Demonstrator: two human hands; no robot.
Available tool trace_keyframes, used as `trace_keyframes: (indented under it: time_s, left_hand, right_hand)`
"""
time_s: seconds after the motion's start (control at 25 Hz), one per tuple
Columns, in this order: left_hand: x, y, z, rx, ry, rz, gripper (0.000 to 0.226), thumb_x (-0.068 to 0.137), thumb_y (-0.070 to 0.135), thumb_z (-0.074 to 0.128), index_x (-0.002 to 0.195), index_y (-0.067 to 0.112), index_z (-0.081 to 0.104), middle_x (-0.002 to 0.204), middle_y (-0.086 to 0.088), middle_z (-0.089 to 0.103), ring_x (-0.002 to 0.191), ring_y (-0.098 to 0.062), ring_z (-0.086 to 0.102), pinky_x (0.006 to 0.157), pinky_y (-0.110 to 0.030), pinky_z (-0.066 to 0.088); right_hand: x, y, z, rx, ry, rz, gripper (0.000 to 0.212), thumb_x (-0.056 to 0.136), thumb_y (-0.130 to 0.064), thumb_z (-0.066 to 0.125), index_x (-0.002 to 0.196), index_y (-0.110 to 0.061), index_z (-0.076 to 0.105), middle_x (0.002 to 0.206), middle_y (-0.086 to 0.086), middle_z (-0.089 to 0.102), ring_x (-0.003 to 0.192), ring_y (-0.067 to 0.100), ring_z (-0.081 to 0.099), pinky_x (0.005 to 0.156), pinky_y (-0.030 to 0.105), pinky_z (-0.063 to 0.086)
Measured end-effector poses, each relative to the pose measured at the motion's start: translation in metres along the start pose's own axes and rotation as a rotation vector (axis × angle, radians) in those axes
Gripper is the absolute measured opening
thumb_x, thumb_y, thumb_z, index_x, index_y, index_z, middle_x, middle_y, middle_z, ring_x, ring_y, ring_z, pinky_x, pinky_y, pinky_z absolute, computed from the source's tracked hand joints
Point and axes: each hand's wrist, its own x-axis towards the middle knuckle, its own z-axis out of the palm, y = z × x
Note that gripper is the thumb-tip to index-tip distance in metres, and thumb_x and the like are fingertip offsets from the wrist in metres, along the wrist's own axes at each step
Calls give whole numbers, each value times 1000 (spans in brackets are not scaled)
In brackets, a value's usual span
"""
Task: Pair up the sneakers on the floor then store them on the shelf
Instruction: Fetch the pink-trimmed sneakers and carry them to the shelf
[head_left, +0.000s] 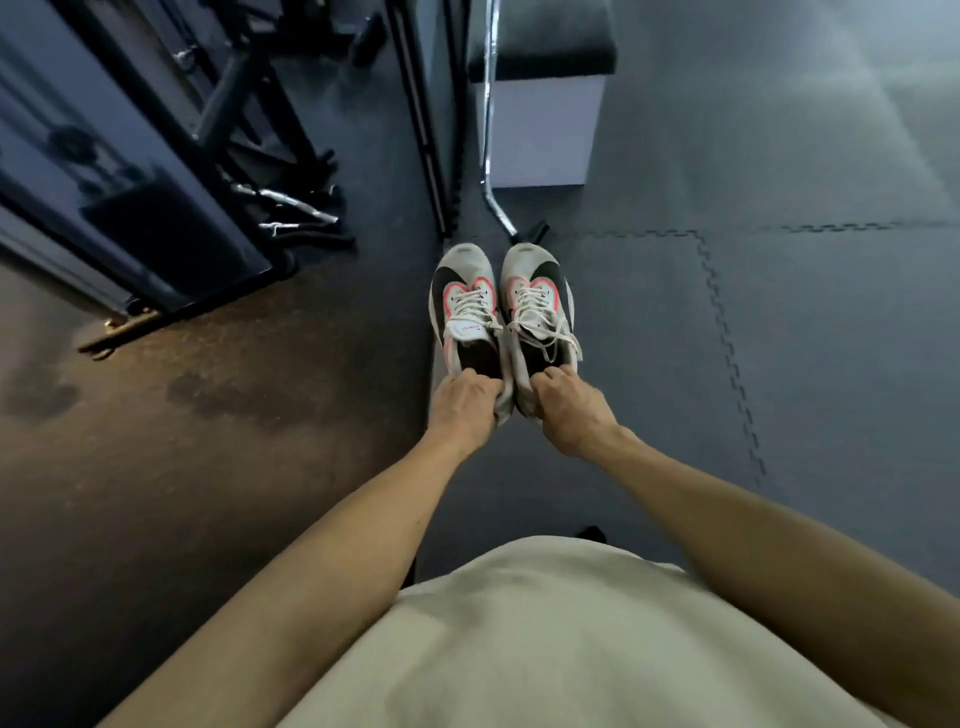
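Two white sneakers with black patches, pink trim and white laces are side by side in the middle of the view, toes pointing away from me. My left hand (466, 406) grips the heel of the left sneaker (464, 301). My right hand (566, 408) grips the heel of the right sneaker (537, 299). The two shoes almost touch along their inner sides. I cannot tell whether they rest on the floor or hang just above it. No shelf is in view.
Dark interlocking floor mats (779, 338) cover the right side; a brown floor (182, 415) lies to the left. Gym equipment with black frames and chrome handles (291, 208) stands at the upper left. A white box with a black top (543, 104) and a chrome bar (488, 130) stand ahead.
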Motion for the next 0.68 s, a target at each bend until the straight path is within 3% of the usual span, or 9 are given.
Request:
trace_keyframes:
  time_s: [0.32, 0.68]
  left_hand:
    - [126, 189, -20, 123, -49, 227, 14, 89, 23, 63, 102, 23, 67, 106, -6, 60, 96, -27, 60, 78, -32, 45]
    - [294, 340, -43, 170, -22, 506, 17, 91, 21, 57, 106, 19, 66, 109, -8, 61, 103, -27, 56, 88, -32, 40]
  right_hand:
    - [-9, 193, -69, 75, 89, 205, 24, 85, -2, 59, 108, -7, 54, 115, 8, 54, 114, 26, 47, 70, 33, 40]
    - [48, 369, -135, 150, 220, 431, 15, 85, 0, 55, 100, -5, 55, 109, 10, 55, 109, 27, 48, 67, 34, 39]
